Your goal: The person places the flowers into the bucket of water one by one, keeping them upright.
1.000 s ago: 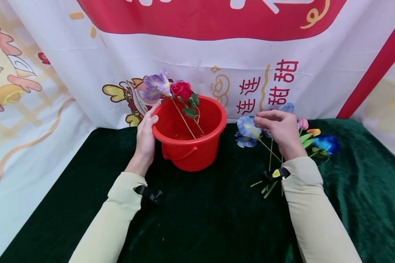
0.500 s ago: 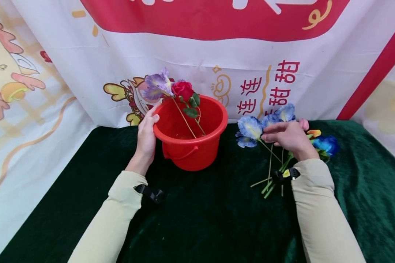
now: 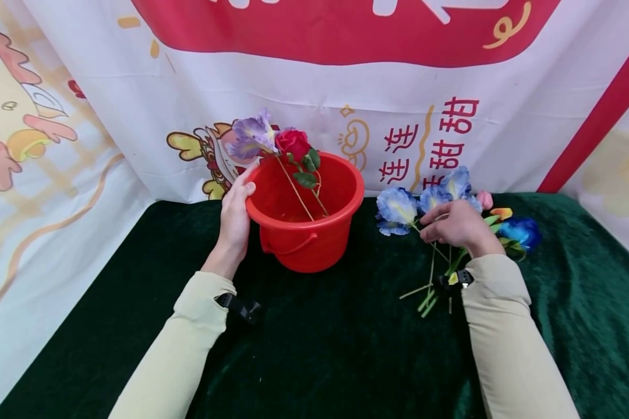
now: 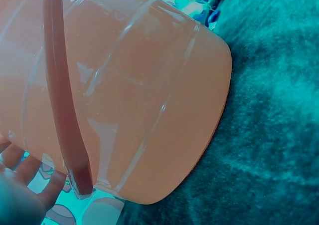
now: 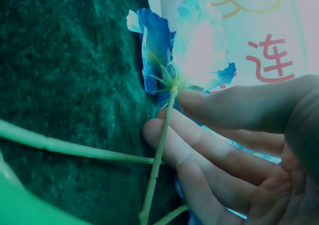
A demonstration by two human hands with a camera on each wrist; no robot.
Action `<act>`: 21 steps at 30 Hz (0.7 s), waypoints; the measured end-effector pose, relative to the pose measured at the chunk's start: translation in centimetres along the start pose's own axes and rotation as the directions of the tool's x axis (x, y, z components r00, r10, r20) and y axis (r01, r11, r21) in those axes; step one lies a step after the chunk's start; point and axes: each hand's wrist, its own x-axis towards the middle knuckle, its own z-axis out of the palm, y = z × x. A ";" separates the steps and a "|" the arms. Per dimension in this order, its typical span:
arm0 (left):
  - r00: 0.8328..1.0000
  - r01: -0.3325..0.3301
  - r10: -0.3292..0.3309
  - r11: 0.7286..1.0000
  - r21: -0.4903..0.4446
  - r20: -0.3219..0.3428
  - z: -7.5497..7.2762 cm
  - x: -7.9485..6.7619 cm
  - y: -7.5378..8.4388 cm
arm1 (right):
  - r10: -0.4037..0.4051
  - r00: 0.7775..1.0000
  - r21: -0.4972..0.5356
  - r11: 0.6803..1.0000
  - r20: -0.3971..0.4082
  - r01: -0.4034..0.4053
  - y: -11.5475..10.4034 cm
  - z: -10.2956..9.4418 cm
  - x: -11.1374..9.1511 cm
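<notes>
A red plastic bucket (image 3: 306, 247) stands tilted toward the front on the dark green cloth. My left hand (image 3: 234, 221) grips its left side, thumb over the rim; the left wrist view shows the fingers (image 4: 50, 187) against the outer wall. Inside the bucket lean an artificial red rose (image 3: 292, 144) and a purple iris (image 3: 254, 135). At the right, my right hand (image 3: 458, 224) is at a light-blue artificial iris (image 3: 396, 208). In the right wrist view its thumb is beside the stem (image 5: 162, 150), just under the bloom, with nearly straight fingers behind the stem.
More blue irises (image 3: 455, 183), a pink tulip (image 3: 484, 200), an orange tulip (image 3: 501, 213) and a deep-blue flower (image 3: 521, 233) lie right of and behind the right hand. Several cut stems (image 3: 427, 302) point forward. A printed white backdrop (image 3: 304, 81) hangs behind the cloth-covered table (image 3: 314, 349).
My right hand first drew back to the right from above the blue irises, then lowered toward one iris's stem, its fingers coming closer around it. The left hand keeps its grip on the bucket.
</notes>
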 end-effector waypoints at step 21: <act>1.000 -0.001 0.001 1.000 -0.003 -0.002 0.0 0.1 -0.1 | -0.080 0.996 -0.019 0.996 0.049 0.081 -0.6 0.7 0.1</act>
